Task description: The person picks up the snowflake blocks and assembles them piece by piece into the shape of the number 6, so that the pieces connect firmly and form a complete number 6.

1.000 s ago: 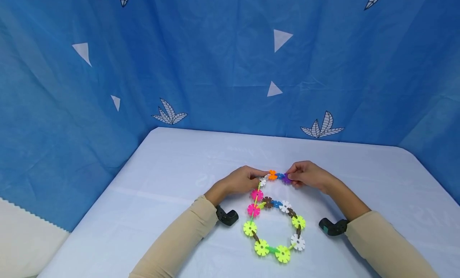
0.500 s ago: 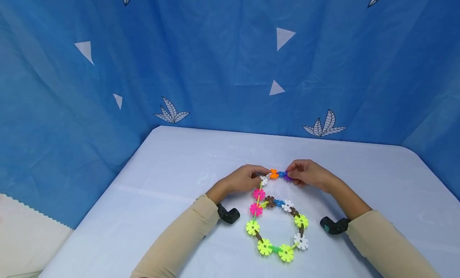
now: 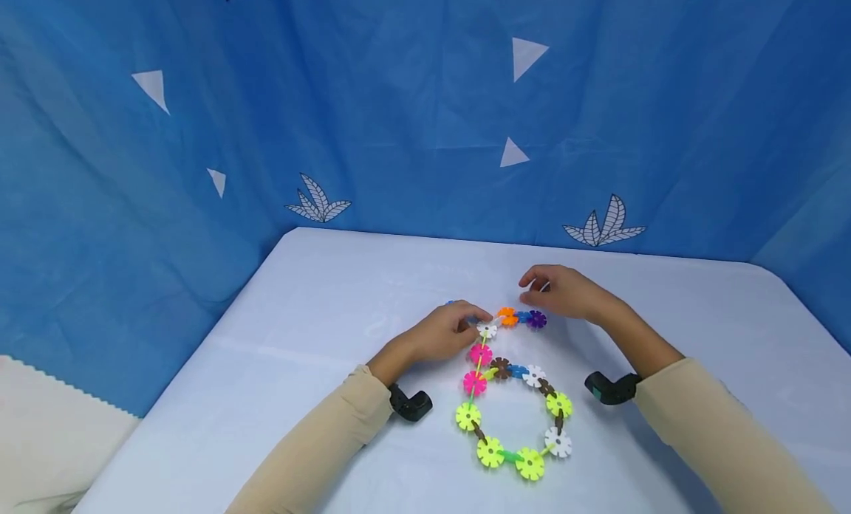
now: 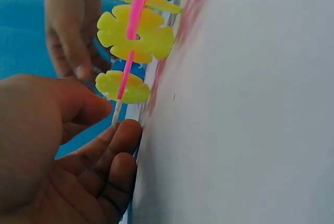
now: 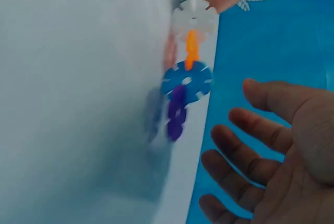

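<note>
A chain of interlocking plastic snowflake discs lies on the white table, with a closed lower loop and an open arm reaching up. My left hand [image 3: 442, 331] pinches a white snowflake disc [image 3: 487, 330] on that arm; in the left wrist view its white edge [image 4: 116, 113] shows between thumb and fingers. Beyond it come an orange disc [image 3: 508, 317], a blue disc [image 3: 523, 317] and, at the free end, a purple disc [image 3: 536, 320]. My right hand [image 3: 565, 291] is raised just behind the purple disc, fingers loosely bent and holding nothing. The right wrist view shows the purple disc [image 5: 177, 114] apart from the fingers.
Pink discs [image 3: 475, 383] join the arm to the loop of yellow [image 3: 490, 452], white [image 3: 558, 441] and brown discs. A small blue piece [image 3: 452, 302] peeks out behind the left hand. A blue patterned curtain [image 3: 425, 115] hangs behind the table [image 3: 372, 278].
My right hand has let go of the purple disc and moved up and back from it. The left hand stays at the white disc, and the blue piece behind it now shows.
</note>
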`<state>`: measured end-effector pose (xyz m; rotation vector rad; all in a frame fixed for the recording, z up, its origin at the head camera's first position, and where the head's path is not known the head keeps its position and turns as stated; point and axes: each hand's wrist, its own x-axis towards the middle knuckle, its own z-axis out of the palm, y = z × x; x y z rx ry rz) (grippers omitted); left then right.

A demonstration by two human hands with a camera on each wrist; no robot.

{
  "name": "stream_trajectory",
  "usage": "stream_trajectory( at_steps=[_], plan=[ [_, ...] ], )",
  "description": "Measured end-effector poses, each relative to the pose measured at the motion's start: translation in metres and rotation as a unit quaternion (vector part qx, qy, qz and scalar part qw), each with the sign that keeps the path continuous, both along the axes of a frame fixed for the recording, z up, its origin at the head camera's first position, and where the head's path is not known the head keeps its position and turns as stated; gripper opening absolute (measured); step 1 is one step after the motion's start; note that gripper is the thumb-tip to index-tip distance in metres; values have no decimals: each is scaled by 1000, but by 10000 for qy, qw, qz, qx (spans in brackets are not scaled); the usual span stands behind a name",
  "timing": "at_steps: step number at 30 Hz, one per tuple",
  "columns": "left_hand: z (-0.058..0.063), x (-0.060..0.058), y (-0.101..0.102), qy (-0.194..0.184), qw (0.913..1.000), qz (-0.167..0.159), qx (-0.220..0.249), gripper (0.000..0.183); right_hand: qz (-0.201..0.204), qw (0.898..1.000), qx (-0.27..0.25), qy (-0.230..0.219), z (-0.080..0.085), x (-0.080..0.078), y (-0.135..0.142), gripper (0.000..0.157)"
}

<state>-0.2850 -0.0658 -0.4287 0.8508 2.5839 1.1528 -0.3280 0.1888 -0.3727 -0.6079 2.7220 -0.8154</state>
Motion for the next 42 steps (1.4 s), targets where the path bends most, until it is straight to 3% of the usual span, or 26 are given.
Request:
stream_trajectory(
  at_steps=[6,11,18,22,27,35,42],
  plan=[
    [0,3,-5,418,9991,-98,-26,27,1066,9918,651,260,9,-13,-53,30],
    [-3,0,-4,318,9992,-209,87,25,1983,9754,955,106,5,-23,-86,37],
    [-4,-2,-3,223,9992,-235,241,25,2296,9701,783,23,-6,-36,-98,33],
    [-3,-1,-1,181,9993,-195,262,25,2104,9742,781,247,-9,-37,-91,23],
    [-3,0,-1,28,9996,-73,261,25,1482,9868,501,409,-11,-36,-66,5],
    [-4,-2,2,-31,9997,121,212,25,219,9982,-98,547,-12,-19,7,9],
    [1,-7,2,-86,9994,227,238,25,66,9993,-12,379,-19,7,57,12]
  ],
)
